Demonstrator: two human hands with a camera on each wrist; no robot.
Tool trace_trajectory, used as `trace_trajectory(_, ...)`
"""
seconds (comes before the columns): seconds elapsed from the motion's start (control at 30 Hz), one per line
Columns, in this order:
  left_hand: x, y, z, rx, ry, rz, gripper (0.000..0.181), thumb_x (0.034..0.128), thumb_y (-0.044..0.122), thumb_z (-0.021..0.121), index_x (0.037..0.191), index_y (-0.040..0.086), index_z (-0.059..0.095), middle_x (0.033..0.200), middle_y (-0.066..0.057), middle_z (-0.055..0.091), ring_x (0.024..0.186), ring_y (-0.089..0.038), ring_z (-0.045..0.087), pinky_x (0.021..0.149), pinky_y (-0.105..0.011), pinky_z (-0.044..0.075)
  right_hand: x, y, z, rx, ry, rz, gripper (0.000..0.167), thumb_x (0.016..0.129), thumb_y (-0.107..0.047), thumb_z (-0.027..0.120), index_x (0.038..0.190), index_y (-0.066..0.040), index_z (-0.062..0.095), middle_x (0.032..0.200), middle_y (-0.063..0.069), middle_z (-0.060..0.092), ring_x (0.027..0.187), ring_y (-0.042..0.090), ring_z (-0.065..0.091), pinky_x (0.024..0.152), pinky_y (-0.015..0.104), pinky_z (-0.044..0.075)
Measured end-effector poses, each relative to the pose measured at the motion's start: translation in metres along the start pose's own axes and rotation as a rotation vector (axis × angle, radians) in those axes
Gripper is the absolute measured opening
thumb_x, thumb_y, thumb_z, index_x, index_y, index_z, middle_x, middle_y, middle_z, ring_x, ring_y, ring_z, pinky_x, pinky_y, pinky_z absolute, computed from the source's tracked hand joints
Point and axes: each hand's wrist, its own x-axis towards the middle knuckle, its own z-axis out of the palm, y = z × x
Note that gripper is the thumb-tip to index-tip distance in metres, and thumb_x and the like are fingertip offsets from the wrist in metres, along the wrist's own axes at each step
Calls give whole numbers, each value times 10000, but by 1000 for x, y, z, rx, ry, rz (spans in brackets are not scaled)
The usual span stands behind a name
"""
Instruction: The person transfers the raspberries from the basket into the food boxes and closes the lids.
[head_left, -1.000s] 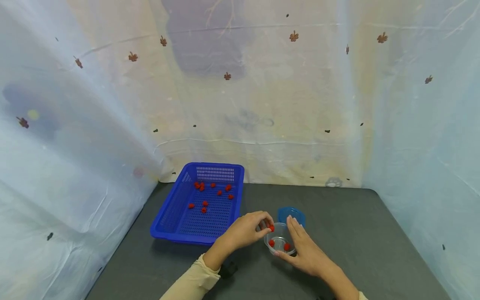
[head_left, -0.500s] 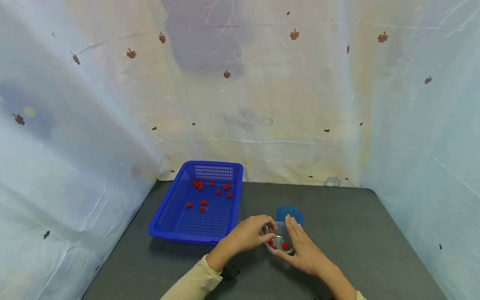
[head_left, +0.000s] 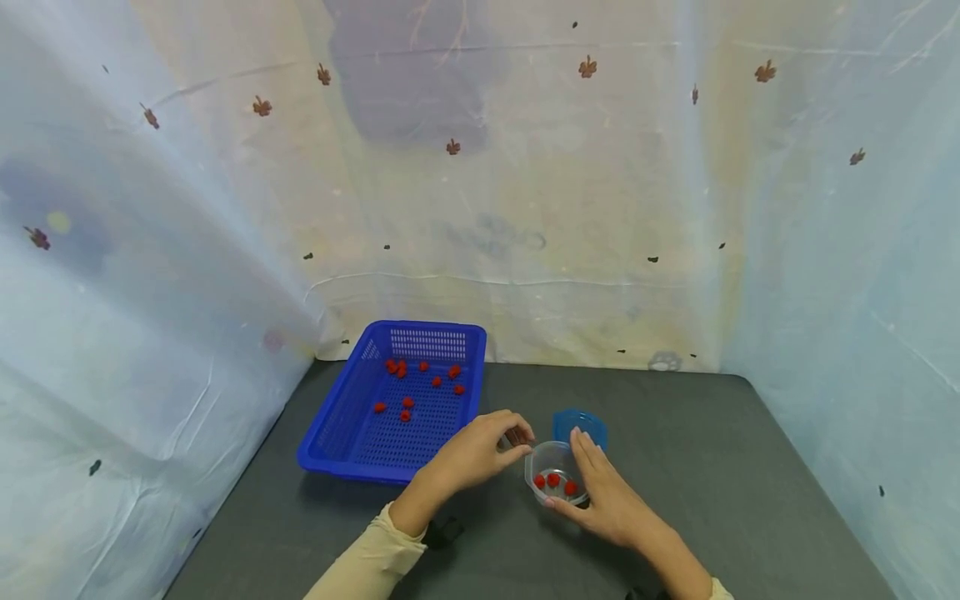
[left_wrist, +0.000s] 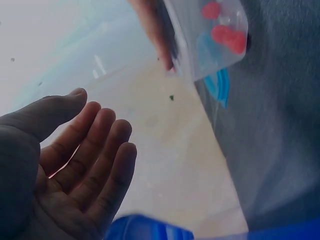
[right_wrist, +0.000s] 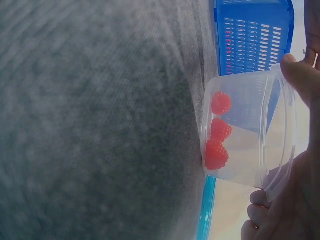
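A clear plastic container (head_left: pixel 556 461) stands on the table with three raspberries (right_wrist: pixel 218 131) lying on its bottom. My right hand (head_left: pixel 613 502) grips the container by its rim, thumb on the near side and fingers on the far side. Just left of the container hovers my left hand (head_left: pixel 480 450), fingers loosely bent. The left wrist view shows nothing between that hand's thumb and fingers (left_wrist: pixel 107 145). Farther left sits a blue plastic basket (head_left: pixel 356 460) holding several more raspberries (head_left: pixel 437 382).
Right behind the container lies a blue lid (head_left: pixel 581 423) on the dark grey table (head_left: pixel 690 475). A pale printed curtain (head_left: pixel 525 208) closes off the back and both sides. The basket's raised rim stands beside my left hand.
A raspberry that my left hand held is now in the container with the other two. The left hand has then drawn back leftward. My right hand keeps its hold on the container.
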Motion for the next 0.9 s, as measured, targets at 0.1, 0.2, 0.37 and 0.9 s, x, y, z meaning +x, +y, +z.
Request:
trace_trajectory(0.1, -5, -3, -7, 0, 27, -28, 138, 1047, 225, 739, 1175, 174, 736, 1075, 76, 708, 985, -69, 678, 881, -287, 589, 0, -1, 1, -2, 8, -4, 1190, 948, -742, 657, 1711, -18, 100, 1785, 200, 79, 1627, 468, 121, 1232, 706, 250)
trace_trajectory(0.2, -11, -6, -13, -16, 48, -51, 153, 1047, 207, 737, 1194, 165, 734, 1086, 67, 705, 991, -71, 674, 893, -337, 602, -1, -1, 1, -6, 13, -4, 1194, 947, -750, 650, 1712, -19, 98, 1784, 208, 79, 1627, 467, 122, 1239, 699, 242)
trace_trajectory(0.37, -21, -14, -25, -9, 81, -70, 173, 1046, 199, 737, 1215, 167, 722, 1108, 56, 713, 1009, -93, 679, 903, -379, 606, -1, -1, 1, 2, 19, -3, 1187, 947, -741, 659, 1711, -18, 109, 1780, 220, 98, 1622, 478, 135, 1237, 707, 237)
trace_trajectory(0.9, -47, -39, -64, 43, 143, -183, 221, 1029, 197, 759, 1240, 144, 720, 1152, -7, 716, 1020, -121, 676, 897, -364, 589, -2, 0, 0, 7, 4, -7, 1182, 954, -754, 635, 1717, -37, 88, 1790, 185, 63, 1628, 465, 117, 1245, 688, 238)
